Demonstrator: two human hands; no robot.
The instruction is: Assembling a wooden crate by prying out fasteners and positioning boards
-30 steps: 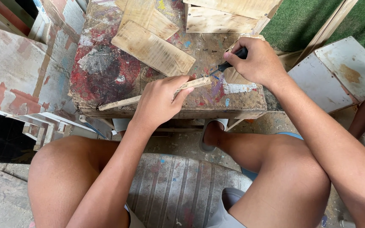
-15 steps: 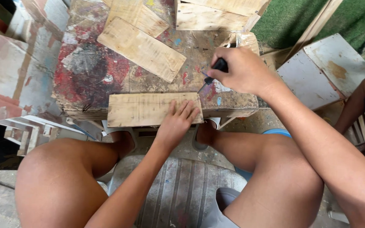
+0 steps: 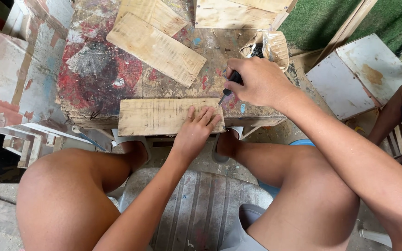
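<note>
Left hand point(image 3: 195, 132) now presses flat, fingers spread, on the wooden board point(image 3: 164, 116); right hand point(image 3: 257, 82), clenched on a black-handled tool point(image 3: 229, 86), has moved to the board's right end.

Bare painted bench top point(image 3: 94, 79) lies open left of the slanted plank point(image 3: 157, 49); a box point(image 3: 238, 13) blocks behind

On the paint-stained workbench point(image 3: 94, 79) lay four wooden boards: one point(image 3: 164, 116) at its near edge, two point(image 3: 157, 49) in the middle, one point(image 3: 238, 11) at the far edge; one crumpled bag point(image 3: 273, 46) sat beside them
</note>
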